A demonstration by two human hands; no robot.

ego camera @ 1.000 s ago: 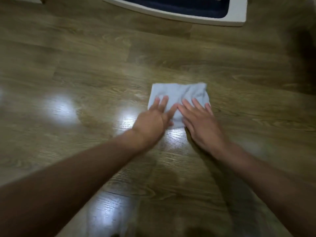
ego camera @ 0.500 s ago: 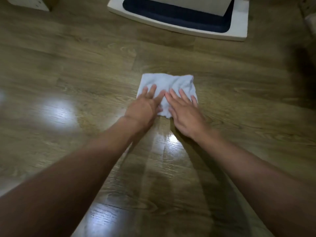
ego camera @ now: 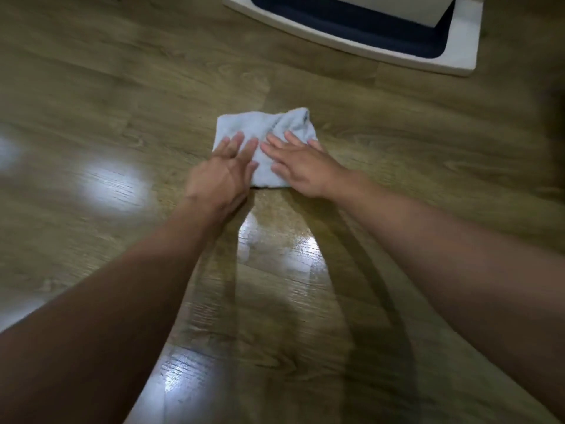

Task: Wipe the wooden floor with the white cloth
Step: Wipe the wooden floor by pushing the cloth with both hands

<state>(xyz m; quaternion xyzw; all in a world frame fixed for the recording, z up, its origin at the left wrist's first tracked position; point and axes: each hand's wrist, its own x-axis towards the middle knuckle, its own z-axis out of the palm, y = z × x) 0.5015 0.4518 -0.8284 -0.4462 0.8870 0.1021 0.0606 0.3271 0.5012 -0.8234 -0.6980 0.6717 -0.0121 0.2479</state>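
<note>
A folded white cloth (ego camera: pixel 263 125) lies flat on the wooden floor (ego camera: pixel 122 123) ahead of me. My left hand (ego camera: pixel 223 175) presses on its left near part with straight fingers. My right hand (ego camera: pixel 301 165) presses on its right near part, fingers spread and straight. The two hands lie side by side, palms down, and hide the cloth's near edge. Both arms reach forward from the bottom corners.
A white base with a dark blue inset (ego camera: pixel 382 35) stands at the far right, close beyond the cloth. Bright light patches reflect off the floor at the left (ego camera: pixel 113 182) and between my arms (ego camera: pixel 275 243).
Both hands have pushed the cloth forward along the floor, away from me, toward the white base. They stay flat on it throughout.
</note>
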